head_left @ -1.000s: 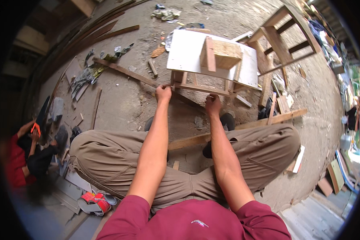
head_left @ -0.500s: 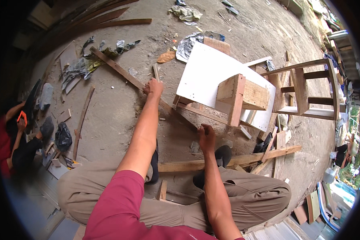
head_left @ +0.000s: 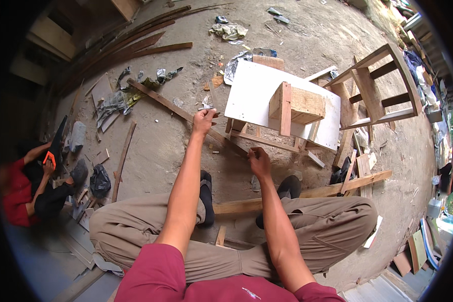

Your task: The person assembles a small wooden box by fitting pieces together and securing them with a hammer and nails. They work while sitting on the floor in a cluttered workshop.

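A long, narrow wooden strip (head_left: 171, 104) runs slantwise from the far left toward me. At its near end my right hand (head_left: 259, 163) has its fingers curled and pinched against the wood. My left hand (head_left: 203, 122) is over the middle of the strip with fingers bent together. Something small and pale shows at its fingertips, too small to name. Just beyond that hand a short wood piece (head_left: 213, 93) lies on the ground. Right of my hands stands a white board (head_left: 249, 95) on a wooden frame, bearing a wooden block (head_left: 307, 104) and a reddish-brown slat (head_left: 285, 113).
A wooden frame with crossbars (head_left: 372, 88) stands at the right. A long timber (head_left: 332, 190) lies by my feet. Crumpled plastic (head_left: 113, 103) and dark planks (head_left: 151, 49) lie at far left. Another person (head_left: 20, 201) sits at left with an orange-handled saw (head_left: 49, 159).
My left hand has shifted slightly from beside the short wood piece, its fingers now turned to the right. My right hand stays at the strip's near end. The whole view has swung a little.
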A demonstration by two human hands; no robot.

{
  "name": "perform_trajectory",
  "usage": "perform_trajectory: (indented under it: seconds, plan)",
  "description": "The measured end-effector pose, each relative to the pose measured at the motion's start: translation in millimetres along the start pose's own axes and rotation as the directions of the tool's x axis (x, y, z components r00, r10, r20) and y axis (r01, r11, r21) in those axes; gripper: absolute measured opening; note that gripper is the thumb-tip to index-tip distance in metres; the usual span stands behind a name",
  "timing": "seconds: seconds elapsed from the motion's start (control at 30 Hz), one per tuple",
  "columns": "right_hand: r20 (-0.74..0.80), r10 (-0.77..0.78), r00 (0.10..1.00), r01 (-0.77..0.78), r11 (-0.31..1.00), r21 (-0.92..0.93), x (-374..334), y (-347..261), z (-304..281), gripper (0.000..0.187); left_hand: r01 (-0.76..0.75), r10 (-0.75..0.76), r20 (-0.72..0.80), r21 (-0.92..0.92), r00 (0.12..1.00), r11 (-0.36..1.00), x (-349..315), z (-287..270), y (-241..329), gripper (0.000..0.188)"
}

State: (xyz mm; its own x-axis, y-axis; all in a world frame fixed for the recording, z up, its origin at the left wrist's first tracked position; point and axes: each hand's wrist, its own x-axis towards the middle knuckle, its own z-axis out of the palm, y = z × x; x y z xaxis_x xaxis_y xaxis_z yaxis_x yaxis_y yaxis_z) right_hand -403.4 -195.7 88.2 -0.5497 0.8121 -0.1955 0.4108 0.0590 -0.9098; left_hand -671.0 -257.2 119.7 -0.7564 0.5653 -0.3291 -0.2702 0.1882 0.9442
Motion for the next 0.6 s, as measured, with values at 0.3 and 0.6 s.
perform_trajectory:
  seconds: [0.3,0.6]
  plan:
    - [0.115,-0.055,0.992,0.066,0.993,-0.094,-16,-30,-22,0.038,-0.198,0.194,0.072,0.063,0.978,0.978,-68,16,76,0.007]
    - [0.044,0.135,0.99,-0.137,0.989,0.057,-35,-3,-69,0.046,-0.39,0.458,-0.023,0.488,0.889,0.781,-134,73,15,0.02]
